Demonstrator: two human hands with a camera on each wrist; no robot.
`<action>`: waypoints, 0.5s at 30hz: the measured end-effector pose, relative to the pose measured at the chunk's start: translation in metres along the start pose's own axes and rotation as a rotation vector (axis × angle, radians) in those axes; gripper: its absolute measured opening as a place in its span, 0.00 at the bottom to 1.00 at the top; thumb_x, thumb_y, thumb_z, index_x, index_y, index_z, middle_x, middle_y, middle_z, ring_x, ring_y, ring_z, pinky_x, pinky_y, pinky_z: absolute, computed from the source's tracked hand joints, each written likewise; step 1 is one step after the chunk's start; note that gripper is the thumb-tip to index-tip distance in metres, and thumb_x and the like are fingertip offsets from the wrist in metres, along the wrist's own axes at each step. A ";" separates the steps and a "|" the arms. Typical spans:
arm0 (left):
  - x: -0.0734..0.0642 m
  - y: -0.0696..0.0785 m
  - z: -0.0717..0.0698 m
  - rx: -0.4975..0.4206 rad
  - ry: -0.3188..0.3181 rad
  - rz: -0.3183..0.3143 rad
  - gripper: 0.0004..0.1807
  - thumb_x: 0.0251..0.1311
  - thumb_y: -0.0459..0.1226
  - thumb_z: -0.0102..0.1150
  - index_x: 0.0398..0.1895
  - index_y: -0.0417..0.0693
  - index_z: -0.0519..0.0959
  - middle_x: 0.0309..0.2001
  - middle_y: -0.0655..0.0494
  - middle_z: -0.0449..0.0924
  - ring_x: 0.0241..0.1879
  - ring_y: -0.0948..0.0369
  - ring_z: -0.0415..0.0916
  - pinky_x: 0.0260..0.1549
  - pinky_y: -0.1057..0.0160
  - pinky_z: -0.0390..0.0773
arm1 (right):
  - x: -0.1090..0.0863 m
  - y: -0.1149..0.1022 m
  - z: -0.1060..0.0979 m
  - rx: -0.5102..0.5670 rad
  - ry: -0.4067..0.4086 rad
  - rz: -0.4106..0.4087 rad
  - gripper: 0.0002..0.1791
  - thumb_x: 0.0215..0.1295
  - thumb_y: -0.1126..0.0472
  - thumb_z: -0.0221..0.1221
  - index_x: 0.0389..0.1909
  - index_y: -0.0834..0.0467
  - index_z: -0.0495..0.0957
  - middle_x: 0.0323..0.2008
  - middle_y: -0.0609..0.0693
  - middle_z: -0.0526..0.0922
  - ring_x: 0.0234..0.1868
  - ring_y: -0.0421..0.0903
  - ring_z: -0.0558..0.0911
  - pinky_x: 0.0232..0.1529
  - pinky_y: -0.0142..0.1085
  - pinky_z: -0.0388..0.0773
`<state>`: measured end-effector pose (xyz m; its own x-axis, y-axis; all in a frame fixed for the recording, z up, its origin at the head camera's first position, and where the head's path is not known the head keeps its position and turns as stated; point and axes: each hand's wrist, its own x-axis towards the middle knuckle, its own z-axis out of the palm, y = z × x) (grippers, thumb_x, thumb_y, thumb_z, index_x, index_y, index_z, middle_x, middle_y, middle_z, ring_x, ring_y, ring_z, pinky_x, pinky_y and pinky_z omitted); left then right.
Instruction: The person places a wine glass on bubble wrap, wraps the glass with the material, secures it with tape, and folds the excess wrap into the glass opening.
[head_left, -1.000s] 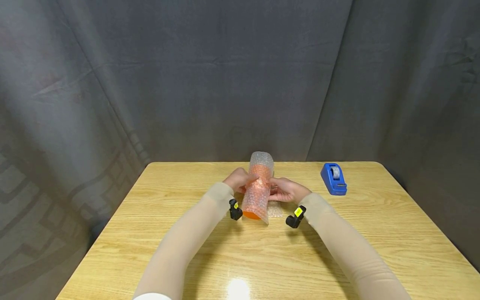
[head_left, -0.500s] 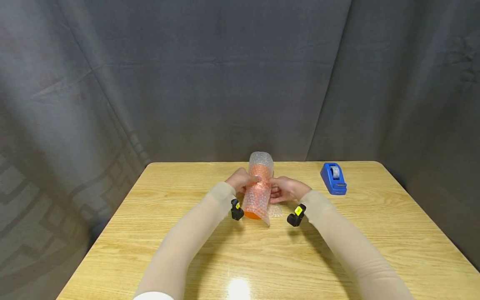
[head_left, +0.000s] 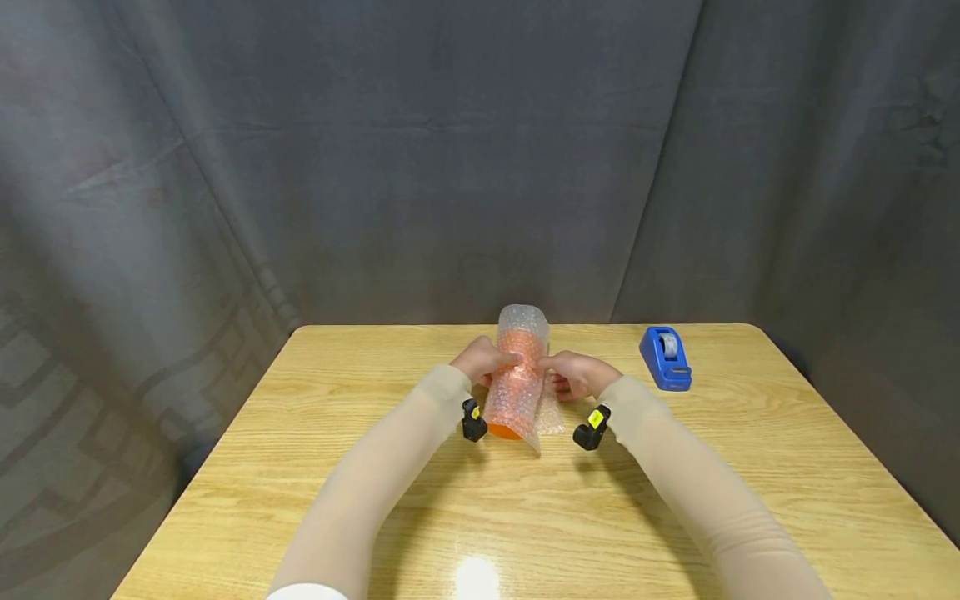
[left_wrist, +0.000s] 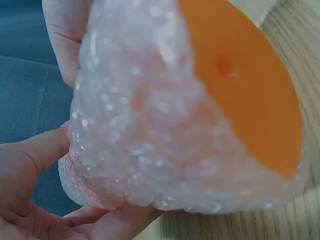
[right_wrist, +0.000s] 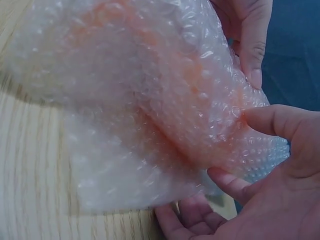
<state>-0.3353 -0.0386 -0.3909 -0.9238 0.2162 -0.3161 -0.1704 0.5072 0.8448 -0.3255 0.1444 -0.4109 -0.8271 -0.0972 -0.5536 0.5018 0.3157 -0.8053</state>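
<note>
An orange cylinder-like item [left_wrist: 250, 90], its near end bare with a small reddish mark, is wrapped in clear bubble wrap [head_left: 517, 392] and lies lengthwise on the table. My left hand [head_left: 483, 360] grips the roll from the left, thumb on top and fingers low along its side. On the other side, my right hand [head_left: 579, 375] has its thumb and index fingertip against the wrap. Its other fingers reach under a loose flap [right_wrist: 115, 165] that sticks out from below the roll. A wrap corner hangs past the orange end toward me.
A blue tape dispenser [head_left: 666, 360] with a roll of tape stands at the back right of the wooden table [head_left: 360, 517]. Dark grey curtains [head_left: 450, 167] hang behind the table and at both sides.
My right hand's lower fingers have shifted slightly right, away from the roll, and more of the flap shows beneath it. My left thumb lies slightly further over the roll.
</note>
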 end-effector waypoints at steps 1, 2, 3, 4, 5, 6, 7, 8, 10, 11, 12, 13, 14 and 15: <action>0.000 0.000 0.000 -0.004 0.000 0.001 0.23 0.59 0.43 0.65 0.50 0.36 0.72 0.42 0.47 0.75 0.35 0.55 0.75 0.30 0.63 0.77 | 0.000 0.000 0.000 0.006 -0.011 0.001 0.12 0.65 0.55 0.52 0.39 0.57 0.62 0.38 0.53 0.63 0.40 0.47 0.66 0.49 0.42 0.72; 0.001 -0.001 0.000 -0.003 0.001 0.003 0.23 0.59 0.43 0.65 0.49 0.35 0.72 0.42 0.47 0.76 0.35 0.55 0.75 0.30 0.63 0.78 | 0.001 0.001 -0.001 0.016 -0.021 0.004 0.11 0.65 0.55 0.52 0.38 0.57 0.63 0.37 0.52 0.66 0.40 0.47 0.68 0.48 0.41 0.73; 0.001 -0.001 0.000 -0.004 0.001 0.003 0.23 0.59 0.43 0.65 0.50 0.36 0.72 0.42 0.47 0.76 0.36 0.55 0.75 0.31 0.62 0.79 | 0.001 0.001 -0.001 0.031 -0.036 0.005 0.10 0.64 0.56 0.52 0.37 0.57 0.64 0.36 0.52 0.68 0.39 0.46 0.70 0.46 0.41 0.74; 0.001 -0.001 0.000 -0.006 0.001 0.005 0.23 0.59 0.43 0.65 0.50 0.36 0.72 0.43 0.46 0.76 0.36 0.55 0.76 0.32 0.61 0.79 | 0.001 0.001 -0.001 0.047 -0.055 0.000 0.09 0.63 0.57 0.52 0.37 0.57 0.65 0.36 0.52 0.70 0.38 0.46 0.72 0.45 0.41 0.76; 0.000 -0.001 0.000 -0.009 0.001 0.006 0.24 0.59 0.43 0.65 0.50 0.36 0.72 0.43 0.46 0.76 0.37 0.55 0.76 0.34 0.60 0.80 | 0.002 0.001 -0.001 0.061 -0.074 -0.008 0.08 0.63 0.58 0.51 0.37 0.58 0.67 0.34 0.52 0.73 0.37 0.46 0.73 0.43 0.40 0.77; 0.000 -0.001 0.000 -0.012 0.000 0.007 0.24 0.59 0.43 0.65 0.50 0.36 0.72 0.44 0.46 0.76 0.38 0.54 0.76 0.35 0.59 0.80 | 0.002 0.001 -0.001 0.080 -0.090 -0.016 0.07 0.63 0.59 0.51 0.37 0.59 0.67 0.33 0.52 0.74 0.36 0.46 0.74 0.41 0.39 0.79; 0.000 -0.002 0.000 -0.014 0.000 0.008 0.24 0.59 0.43 0.65 0.51 0.36 0.71 0.44 0.45 0.76 0.38 0.54 0.76 0.37 0.58 0.81 | 0.003 0.001 -0.001 0.101 -0.102 -0.024 0.06 0.64 0.60 0.51 0.36 0.59 0.68 0.31 0.52 0.74 0.34 0.45 0.75 0.38 0.37 0.80; -0.001 -0.002 0.000 -0.015 0.001 0.006 0.24 0.60 0.43 0.65 0.51 0.36 0.71 0.45 0.45 0.76 0.38 0.54 0.76 0.38 0.57 0.81 | 0.003 0.001 -0.001 0.118 -0.110 -0.034 0.05 0.64 0.61 0.50 0.34 0.60 0.67 0.28 0.51 0.73 0.32 0.44 0.75 0.34 0.35 0.80; -0.001 -0.001 -0.001 -0.021 0.002 -0.002 0.24 0.60 0.43 0.65 0.51 0.36 0.71 0.45 0.45 0.76 0.39 0.54 0.76 0.40 0.57 0.81 | 0.003 0.001 -0.001 0.146 -0.125 -0.055 0.05 0.66 0.63 0.50 0.35 0.61 0.66 0.28 0.52 0.71 0.30 0.44 0.74 0.31 0.33 0.81; -0.001 -0.001 -0.001 -0.022 0.004 -0.006 0.25 0.60 0.44 0.65 0.52 0.36 0.70 0.45 0.45 0.75 0.38 0.54 0.76 0.39 0.58 0.81 | 0.003 0.001 -0.001 0.157 -0.127 -0.062 0.05 0.67 0.63 0.50 0.35 0.61 0.66 0.28 0.52 0.71 0.29 0.43 0.74 0.30 0.32 0.81; -0.001 -0.001 0.000 -0.024 0.005 -0.008 0.24 0.60 0.44 0.65 0.51 0.36 0.70 0.44 0.45 0.76 0.38 0.54 0.76 0.38 0.58 0.81 | 0.003 0.001 -0.001 0.170 -0.130 -0.067 0.05 0.67 0.63 0.50 0.36 0.62 0.66 0.29 0.53 0.70 0.30 0.43 0.74 0.30 0.31 0.81; -0.001 -0.001 0.000 -0.024 0.006 -0.008 0.24 0.60 0.44 0.65 0.51 0.36 0.70 0.44 0.46 0.76 0.37 0.54 0.76 0.37 0.59 0.81 | 0.002 0.001 -0.002 0.178 -0.135 -0.071 0.06 0.68 0.63 0.50 0.36 0.62 0.66 0.30 0.53 0.70 0.30 0.43 0.75 0.30 0.31 0.81; 0.000 -0.001 0.000 -0.024 0.007 -0.008 0.24 0.60 0.43 0.65 0.50 0.36 0.71 0.43 0.46 0.76 0.36 0.55 0.76 0.35 0.60 0.80 | 0.002 0.001 -0.002 0.179 -0.140 -0.075 0.06 0.68 0.63 0.50 0.37 0.62 0.67 0.31 0.53 0.71 0.31 0.43 0.75 0.30 0.31 0.82; 0.000 -0.001 0.000 -0.021 0.009 -0.005 0.24 0.60 0.44 0.65 0.50 0.36 0.71 0.42 0.46 0.76 0.35 0.55 0.76 0.34 0.61 0.80 | 0.002 0.002 -0.002 0.186 -0.141 -0.075 0.06 0.68 0.63 0.51 0.38 0.63 0.67 0.32 0.54 0.72 0.31 0.43 0.76 0.31 0.31 0.82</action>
<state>-0.3348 -0.0394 -0.3918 -0.9257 0.2064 -0.3169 -0.1822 0.4909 0.8520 -0.3266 0.1469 -0.4126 -0.8269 -0.2490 -0.5041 0.4889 0.1245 -0.8634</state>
